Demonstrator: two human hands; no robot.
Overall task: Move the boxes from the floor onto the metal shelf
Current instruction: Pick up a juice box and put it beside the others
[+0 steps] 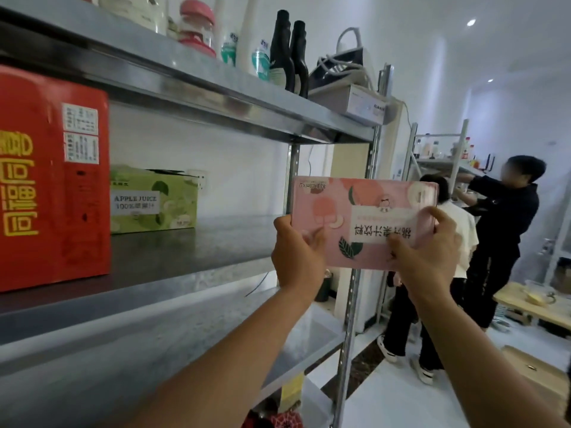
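Observation:
I hold a pink box [364, 208] with peach pictures upside down in the air, just off the right end of the metal shelf [191, 242]. My left hand [298, 251] grips its lower left corner and my right hand [429, 251] grips its lower right edge. On the middle shelf level stand a large red box [52, 180] at the left and a green apple juice box [154, 200] further back. The shelf surface between the green box and the pink box is bare.
The top level carries bottles [289, 54], jars and an iron on a flat box [364, 103]. The shelf's upright post [355, 288] stands right below the pink box. Two people [500, 230] work at another rack at the right. A cardboard box [534, 372] lies on the floor.

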